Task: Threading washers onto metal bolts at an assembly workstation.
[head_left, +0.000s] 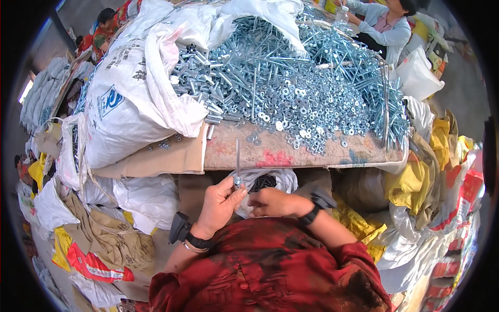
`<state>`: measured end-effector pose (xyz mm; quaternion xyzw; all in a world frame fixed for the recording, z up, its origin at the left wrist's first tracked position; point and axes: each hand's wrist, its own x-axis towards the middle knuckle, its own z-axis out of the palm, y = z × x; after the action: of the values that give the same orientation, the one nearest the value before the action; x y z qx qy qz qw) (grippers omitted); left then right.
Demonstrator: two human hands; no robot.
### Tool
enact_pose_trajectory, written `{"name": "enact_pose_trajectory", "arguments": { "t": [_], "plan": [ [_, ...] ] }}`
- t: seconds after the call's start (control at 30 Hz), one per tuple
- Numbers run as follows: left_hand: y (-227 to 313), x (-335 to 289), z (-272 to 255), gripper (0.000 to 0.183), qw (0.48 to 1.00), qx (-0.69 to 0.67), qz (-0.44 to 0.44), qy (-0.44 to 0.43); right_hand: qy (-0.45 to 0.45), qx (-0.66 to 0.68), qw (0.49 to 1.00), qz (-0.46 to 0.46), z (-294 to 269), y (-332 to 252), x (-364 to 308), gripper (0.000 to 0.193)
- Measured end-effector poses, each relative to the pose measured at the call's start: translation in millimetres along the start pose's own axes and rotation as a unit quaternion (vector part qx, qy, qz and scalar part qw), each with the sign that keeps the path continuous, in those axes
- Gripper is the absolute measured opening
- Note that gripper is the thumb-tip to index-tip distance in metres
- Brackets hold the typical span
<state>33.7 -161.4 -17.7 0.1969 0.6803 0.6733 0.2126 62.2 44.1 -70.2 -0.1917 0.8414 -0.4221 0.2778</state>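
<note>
My left hand (221, 202) pinches a long thin metal bolt (238, 156) between thumb and fingers. The bolt stands upright, with a washer or nut-like part low on it by my fingertips. Close beside it on the right, my right hand (276, 202) is closed with its fingers curled; whatever it holds, if anything, is hidden. Just beyond both hands, a white plastic bag (286, 179) hangs below the table edge with dark items (264, 183) inside. On the table ahead lie heaped washers (306, 112), metal sleeves (221, 78) and long bolts (353, 78).
A full white woven sack (125, 104) leans on the table's left side over a cardboard sheet (176, 156). The stained table cover (239, 148) shows along the front edge. Sacks (416, 182) crowd both sides. Another person (387, 31) sits at the far right; others are far left.
</note>
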Motion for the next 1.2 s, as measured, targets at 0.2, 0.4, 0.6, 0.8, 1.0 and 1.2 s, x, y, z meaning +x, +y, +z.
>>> {"name": "enact_pose_trajectory", "arguments": {
  "t": [0.2, 0.4, 0.6, 0.8, 1.0, 1.2],
  "plan": [
    [-7.1, -0.6, -8.0, 0.01, 1.0, -0.014, -0.01, 0.009, 0.33, -0.045, 0.937, -0.103, -68.0, -44.7, -36.3, 0.018],
    [-9.5, -11.4, -1.7, 0.014, 0.999, -0.015, -0.028, -0.032, 0.321, -0.364, 0.866, 0.122, -106.1, -21.9, 11.3, 0.031],
    [-17.3, -8.6, -11.5, 0.015, 1.0, -0.017, -0.021, -0.014, 0.425, -0.281, 0.859, 0.06, -116.0, -14.8, -4.8, 0.03],
    [-9.3, 1.8, -3.8, 0.012, 0.998, -0.019, -0.05, -0.041, 0.531, -0.182, 0.825, 0.065, -104.3, -7.3, -37.6, 0.021],
    [-16.7, 6.3, 8.8, 0.011, 0.989, -0.015, -0.085, -0.121, 0.728, -0.058, 0.676, 0.101, -136.6, 69.7, -103.2, 0.01],
    [-17.9, 13.1, 23.8, 0.012, 0.982, -0.01, -0.094, -0.164, 0.711, -0.236, 0.642, 0.164, -155.0, 87.9, -134.3, 0.009]
  ]
}}
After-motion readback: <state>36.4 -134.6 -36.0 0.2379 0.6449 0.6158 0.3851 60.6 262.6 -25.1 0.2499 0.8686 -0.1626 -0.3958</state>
